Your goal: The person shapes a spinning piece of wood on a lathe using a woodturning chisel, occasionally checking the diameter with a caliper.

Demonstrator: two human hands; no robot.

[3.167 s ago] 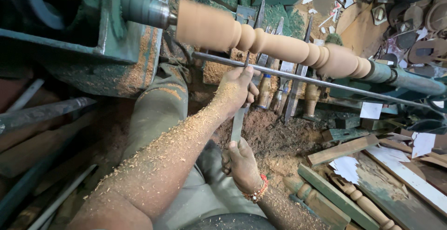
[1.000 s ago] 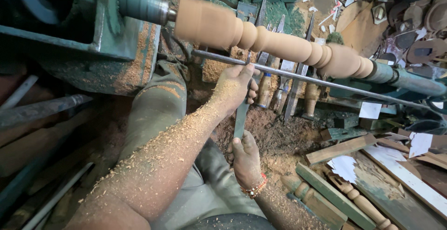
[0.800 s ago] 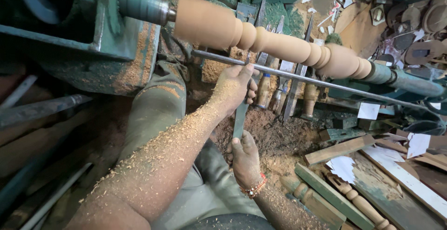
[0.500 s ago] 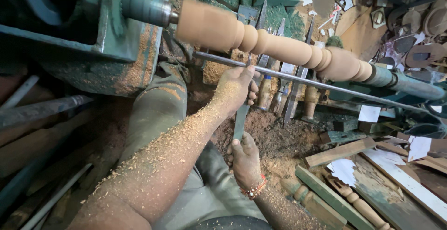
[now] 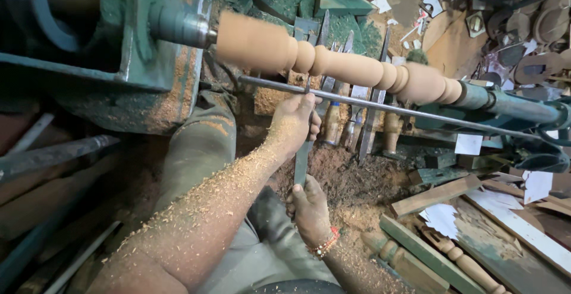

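Note:
A pale turned wooden spindle [image 5: 345,68] with beads and coves is mounted across the green lathe [image 5: 131,62]. My left hand [image 5: 294,124], its forearm coated in sawdust, grips a long flat metal chisel [image 5: 301,163] just below the steel tool rest bar [image 5: 404,110]. The blade's tip reaches up over the bar under the spindle's beads. My right hand [image 5: 308,210], with a beaded bracelet at the wrist, holds the chisel's lower end.
Several wooden-handled chisels [image 5: 357,121] lean behind the bar. Sawdust [image 5: 357,181] heaps below. Turned spindles [image 5: 458,261], wood strips [image 5: 434,194] and paper scraps [image 5: 443,218] lie at the lower right. Metal rods [image 5: 53,154] lie at the left. The tailstock [image 5: 511,106] is at the right.
Both hands keep the chisel at the same spot under the beads. Only the view shifts slightly.

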